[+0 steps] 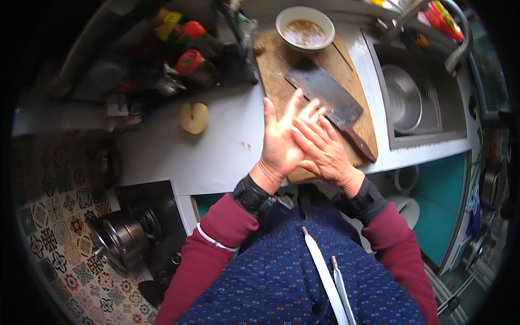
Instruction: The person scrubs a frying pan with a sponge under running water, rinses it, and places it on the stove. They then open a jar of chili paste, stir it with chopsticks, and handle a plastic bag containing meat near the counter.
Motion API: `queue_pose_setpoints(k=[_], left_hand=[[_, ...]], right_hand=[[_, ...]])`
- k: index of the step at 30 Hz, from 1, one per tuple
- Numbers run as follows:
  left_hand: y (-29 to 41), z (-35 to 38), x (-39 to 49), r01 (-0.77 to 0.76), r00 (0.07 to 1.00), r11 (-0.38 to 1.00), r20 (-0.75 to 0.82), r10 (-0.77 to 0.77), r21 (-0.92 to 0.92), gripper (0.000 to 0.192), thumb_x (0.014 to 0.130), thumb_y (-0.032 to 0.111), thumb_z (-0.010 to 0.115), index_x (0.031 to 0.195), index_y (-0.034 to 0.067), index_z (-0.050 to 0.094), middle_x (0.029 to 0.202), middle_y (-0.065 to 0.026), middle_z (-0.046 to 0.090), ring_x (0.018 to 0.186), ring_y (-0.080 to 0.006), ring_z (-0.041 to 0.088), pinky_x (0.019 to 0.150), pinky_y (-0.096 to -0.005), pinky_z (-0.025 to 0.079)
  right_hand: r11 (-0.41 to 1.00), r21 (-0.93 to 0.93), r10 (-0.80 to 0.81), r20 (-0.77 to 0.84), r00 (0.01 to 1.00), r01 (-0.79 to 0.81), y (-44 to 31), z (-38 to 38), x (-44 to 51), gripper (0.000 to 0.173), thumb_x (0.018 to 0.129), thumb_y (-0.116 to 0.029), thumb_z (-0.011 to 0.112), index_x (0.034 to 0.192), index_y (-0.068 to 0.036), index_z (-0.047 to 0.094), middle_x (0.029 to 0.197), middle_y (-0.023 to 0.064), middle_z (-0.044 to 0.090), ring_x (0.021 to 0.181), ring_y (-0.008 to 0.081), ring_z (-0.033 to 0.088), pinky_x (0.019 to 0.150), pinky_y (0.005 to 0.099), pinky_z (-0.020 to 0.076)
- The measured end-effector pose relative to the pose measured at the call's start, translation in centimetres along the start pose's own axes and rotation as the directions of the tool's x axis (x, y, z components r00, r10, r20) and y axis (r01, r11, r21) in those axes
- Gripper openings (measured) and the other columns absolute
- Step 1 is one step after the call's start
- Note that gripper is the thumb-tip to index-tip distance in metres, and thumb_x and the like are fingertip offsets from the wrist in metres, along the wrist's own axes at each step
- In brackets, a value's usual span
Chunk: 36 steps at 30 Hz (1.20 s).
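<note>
My left hand is held palm up with its fingers spread, above the near part of a wooden cutting board. Laid across its palm and fingers are the fingertips of my right hand, palm down. Neither hand holds anything. Beyond them a Chinese cleaver lies flat on the board, its brown wooden handle pointing to the near right. A white bowl with brownish liquid stands at the board's far end, beside a thin wooden stick. Left of the board, half a pale-fleshed fruit rests on the white countertop.
A sink holding a metal basin is on the right, under a curved faucet. Red-lidded jars and bottles crowd the back left. A metal pot sits on the stove at lower left.
</note>
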State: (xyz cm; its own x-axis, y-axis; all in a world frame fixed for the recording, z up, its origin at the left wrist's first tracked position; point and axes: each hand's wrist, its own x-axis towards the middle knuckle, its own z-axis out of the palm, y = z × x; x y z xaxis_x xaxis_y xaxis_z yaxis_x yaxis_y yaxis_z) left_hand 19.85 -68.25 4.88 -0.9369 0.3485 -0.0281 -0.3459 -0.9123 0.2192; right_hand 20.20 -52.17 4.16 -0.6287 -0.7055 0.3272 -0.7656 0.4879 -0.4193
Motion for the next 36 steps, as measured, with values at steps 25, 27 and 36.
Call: queue_pose_setpoints(k=[25, 27, 36], left_hand=[[48.0, 17.6, -7.7, 0.169, 0.763, -0.969, 0.599, 0.243, 0.178, 0.037, 0.072, 0.027, 0.078, 0.105, 0.013, 0.07, 0.106, -0.0102, 0.059, 0.097, -0.0317, 0.062, 0.08, -0.0408, 0.052], [48.8, 18.4, -7.1, 0.12, 0.824, -0.982, 0.537, 0.179, 0.143, 0.034, 0.073, 0.029, 0.076, 0.102, 0.013, 0.071, 0.101, -0.009, 0.061, 0.093, -0.0305, 0.063, 0.077, -0.0405, 0.052], [49.3, 20.0, -5.2, 0.012, 0.88, -1.0, 0.474, 0.014, 0.008, 0.031, 0.074, 0.038, 0.073, 0.091, 0.012, 0.071, 0.086, -0.008, 0.067, 0.082, -0.0298, 0.067, 0.068, -0.04, 0.053]], right_hand=[[0.87, -0.256, -0.471, -0.175, 0.865, 0.422, -13.9, -8.0, 41.4, 0.022, 0.082, -0.005, 0.063, 0.104, -0.009, 0.063, 0.1, 0.0069, 0.063, 0.096, 0.0294, 0.059, 0.08, 0.0393, 0.0497], [0.873, -0.28, -0.459, -0.188, 0.868, 0.4, -14.0, -7.7, 42.0, 0.023, 0.082, -0.005, 0.063, 0.105, -0.009, 0.063, 0.102, 0.0062, 0.063, 0.096, 0.0296, 0.059, 0.081, 0.0395, 0.0493], [0.874, -0.358, -0.425, -0.239, 0.873, 0.327, -14.1, -7.2, 42.9, 0.024, 0.082, -0.005, 0.063, 0.105, -0.011, 0.063, 0.105, 0.0033, 0.063, 0.095, 0.0265, 0.058, 0.081, 0.039, 0.0489]])
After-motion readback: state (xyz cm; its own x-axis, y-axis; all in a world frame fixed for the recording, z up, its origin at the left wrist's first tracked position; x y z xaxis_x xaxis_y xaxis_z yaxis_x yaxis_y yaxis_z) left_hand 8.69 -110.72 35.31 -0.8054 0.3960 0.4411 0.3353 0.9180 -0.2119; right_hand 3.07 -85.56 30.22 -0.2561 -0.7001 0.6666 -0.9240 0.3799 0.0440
